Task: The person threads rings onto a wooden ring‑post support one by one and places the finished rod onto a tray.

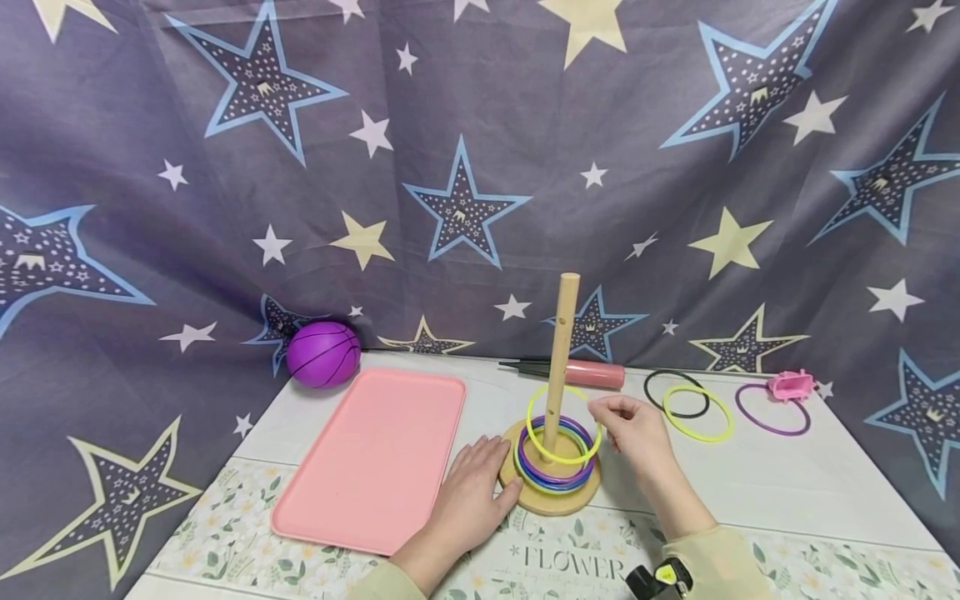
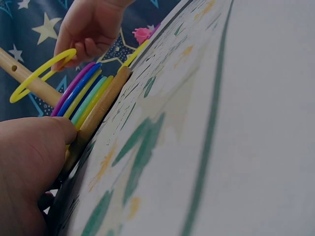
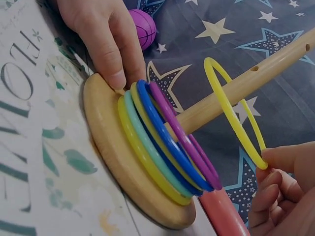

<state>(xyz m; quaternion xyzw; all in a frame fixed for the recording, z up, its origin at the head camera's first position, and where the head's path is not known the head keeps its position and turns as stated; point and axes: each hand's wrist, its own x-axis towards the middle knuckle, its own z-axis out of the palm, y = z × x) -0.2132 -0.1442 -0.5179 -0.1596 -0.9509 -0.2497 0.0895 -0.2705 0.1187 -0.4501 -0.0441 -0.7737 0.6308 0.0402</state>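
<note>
In the head view, a wooden stand has an upright post (image 1: 564, 333) on a round base (image 3: 106, 130). Several plastic rings lie stacked around the foot of the post: a purple ring (image 3: 197, 156) on top, with blue, yellow and teal ones beneath. My right hand (image 1: 639, 435) pinches a yellow ring (image 3: 226, 105) between thumb and fingertips. This ring encircles the post, tilted, above the stack and apart from it. With fingers extended, my left hand (image 1: 471, 492) rests against the base's left side, its thumb touching the base edge.
To the left lie a pink tray (image 1: 367, 458) and a purple ball (image 1: 324, 355). Behind the post is a pink pump (image 1: 596, 373). Black (image 1: 651, 395), yellow (image 1: 712, 438) and purple (image 1: 750, 419) rings lie on the right, near a small pink object (image 1: 792, 385). A star-patterned curtain hangs behind.
</note>
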